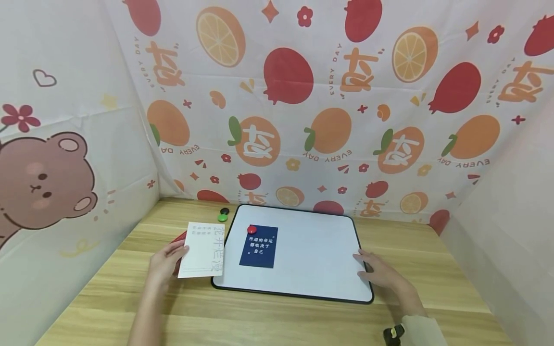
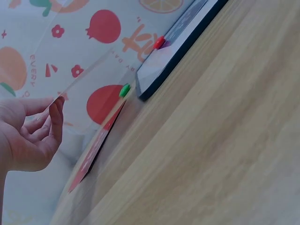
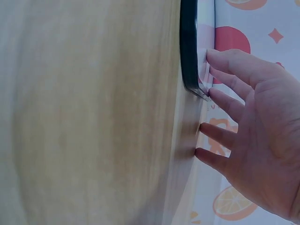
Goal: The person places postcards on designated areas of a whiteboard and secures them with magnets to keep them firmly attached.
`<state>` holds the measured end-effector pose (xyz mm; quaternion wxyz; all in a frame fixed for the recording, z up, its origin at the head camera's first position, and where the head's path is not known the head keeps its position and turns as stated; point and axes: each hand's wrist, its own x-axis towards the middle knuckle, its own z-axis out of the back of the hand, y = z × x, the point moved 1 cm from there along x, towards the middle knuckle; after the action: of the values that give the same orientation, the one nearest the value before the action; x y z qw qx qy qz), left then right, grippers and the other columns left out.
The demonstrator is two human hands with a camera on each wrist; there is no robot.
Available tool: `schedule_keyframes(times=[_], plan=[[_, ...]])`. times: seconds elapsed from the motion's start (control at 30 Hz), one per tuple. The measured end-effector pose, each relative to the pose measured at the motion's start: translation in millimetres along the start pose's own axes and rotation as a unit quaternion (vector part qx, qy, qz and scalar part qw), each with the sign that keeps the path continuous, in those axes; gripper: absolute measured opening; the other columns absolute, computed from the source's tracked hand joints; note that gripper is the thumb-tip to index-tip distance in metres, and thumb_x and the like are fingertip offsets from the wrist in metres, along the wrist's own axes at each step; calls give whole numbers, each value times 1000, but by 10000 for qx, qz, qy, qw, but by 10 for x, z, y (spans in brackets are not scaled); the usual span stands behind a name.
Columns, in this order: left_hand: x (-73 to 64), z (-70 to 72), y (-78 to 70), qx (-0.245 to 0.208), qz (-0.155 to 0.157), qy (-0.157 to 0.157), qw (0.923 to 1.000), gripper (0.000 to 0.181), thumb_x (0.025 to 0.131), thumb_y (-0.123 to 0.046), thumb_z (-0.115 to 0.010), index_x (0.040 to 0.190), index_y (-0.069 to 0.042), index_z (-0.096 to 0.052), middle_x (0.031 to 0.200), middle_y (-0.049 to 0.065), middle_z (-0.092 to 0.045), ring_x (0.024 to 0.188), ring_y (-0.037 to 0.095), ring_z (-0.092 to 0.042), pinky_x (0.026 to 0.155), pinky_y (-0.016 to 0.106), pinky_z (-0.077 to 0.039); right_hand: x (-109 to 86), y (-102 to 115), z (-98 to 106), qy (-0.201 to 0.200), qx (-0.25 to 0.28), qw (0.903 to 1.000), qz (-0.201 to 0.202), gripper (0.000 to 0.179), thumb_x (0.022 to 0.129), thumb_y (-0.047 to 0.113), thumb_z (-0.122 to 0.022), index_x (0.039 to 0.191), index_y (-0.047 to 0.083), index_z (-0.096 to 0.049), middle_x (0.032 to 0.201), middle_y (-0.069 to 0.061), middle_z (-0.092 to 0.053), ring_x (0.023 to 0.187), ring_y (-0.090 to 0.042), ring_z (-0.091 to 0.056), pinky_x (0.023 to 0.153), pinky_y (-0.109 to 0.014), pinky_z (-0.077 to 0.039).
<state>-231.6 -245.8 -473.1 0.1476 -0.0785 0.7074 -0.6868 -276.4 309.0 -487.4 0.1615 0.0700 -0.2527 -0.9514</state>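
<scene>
My left hand pinches a white card with grey printed characters at its edge, holding it up over the table by the whiteboard's left side. In the left wrist view the card is almost edge-on, between thumb and fingers. Below it lies a red card, mostly hidden in the head view. On the whiteboard a dark blue card with white characters lies under a red magnet at its top left. My right hand, fingers spread, touches the board's right edge; two fingertips reach the tabletop in the right wrist view.
A green magnet and a black magnet lie on the wooden table behind the board's upper left corner. Fruit-printed cloth hangs along the back, and a bear-printed cloth at the left. A dark strap circles the right wrist.
</scene>
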Motion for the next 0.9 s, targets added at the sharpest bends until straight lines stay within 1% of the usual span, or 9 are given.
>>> schedule_keyframes(times=[0.07, 0.1, 0.27, 0.53, 0.6, 0.7, 0.73, 0.8, 0.9], plan=[[70, -16, 91, -226, 26, 20, 9997, 37, 80, -24, -72, 110, -6, -61, 83, -13, -64, 71, 5, -60, 59, 22, -52, 3, -9, -5, -28, -24, 10000, 30, 52, 87, 23, -63, 134, 7, -47, 143, -19, -31, 129, -42, -23, 100, -60, -21], [103, -27, 133, -211, 32, 45, 9998, 40, 80, -26, -72, 113, -6, -59, 84, -13, -64, 72, 4, -60, 60, 22, -52, 3, -11, -7, -41, -19, 10000, 22, 52, 87, 23, -63, 134, 7, -47, 143, -19, -31, 129, -41, -24, 100, -59, -21], [267, -96, 319, -125, 10, -129, 9998, 57, 82, -27, -70, 126, 3, -49, 93, -9, -63, 78, 3, -59, 63, 20, -51, 17, -28, -18, -38, 80, 9998, -158, 52, 87, 24, -64, 134, 10, -47, 144, -18, -30, 130, -40, -23, 101, -59, -21], [332, -218, 384, 208, -62, -84, 9997, 55, 85, -28, -67, 127, 3, -48, 110, 8, -61, 81, 4, -59, 66, 20, -51, 22, -23, -14, -9, 121, 9999, -95, 52, 87, 21, -63, 134, 9, -47, 143, -19, -30, 130, -41, -23, 101, -59, -21], [339, -244, 400, 251, -64, -90, 9996, 54, 85, -29, -67, 126, 2, -50, 111, 9, -60, 81, 5, -59, 65, 20, -51, 15, -19, -10, 2, 113, 9999, -94, 51, 87, 21, -63, 134, 9, -47, 144, -19, -29, 130, -41, -23, 101, -59, -21], [302, -284, 376, 255, -133, -11, 9996, 53, 85, -29, -67, 125, 2, -50, 107, 5, -62, 80, 4, -59, 65, 20, -50, 11, -14, -3, 15, 79, 9999, -61, 51, 87, 22, -63, 134, 8, -47, 144, -20, -29, 130, -42, -22, 101, -59, -21], [262, -300, 335, 227, -208, 90, 9995, 52, 85, -28, -67, 124, 3, -51, 105, 5, -62, 79, 5, -59, 64, 21, -51, 11, -12, -1, 12, 85, 9999, -65, 51, 87, 22, -63, 134, 8, -47, 144, -20, -29, 130, -42, -22, 101, -60, -21], [170, -346, 237, 176, -176, 153, 9996, 48, 85, -25, -66, 122, 3, -52, 98, 0, -63, 77, 5, -59, 63, 21, -51, 11, -10, 1, 8, 74, 10000, -50, 51, 87, 22, -63, 134, 8, -47, 143, -20, -29, 130, -42, -23, 100, -60, -21], [1, -423, 50, 138, -208, 281, 9993, 46, 86, -19, -65, 121, 8, -51, 97, 3, -64, 76, 5, -59, 63, 21, -50, 13, -10, -1, 2, 72, 10000, -39, 51, 87, 23, -63, 134, 9, -47, 143, -20, -29, 130, -42, -22, 100, -60, -21]])
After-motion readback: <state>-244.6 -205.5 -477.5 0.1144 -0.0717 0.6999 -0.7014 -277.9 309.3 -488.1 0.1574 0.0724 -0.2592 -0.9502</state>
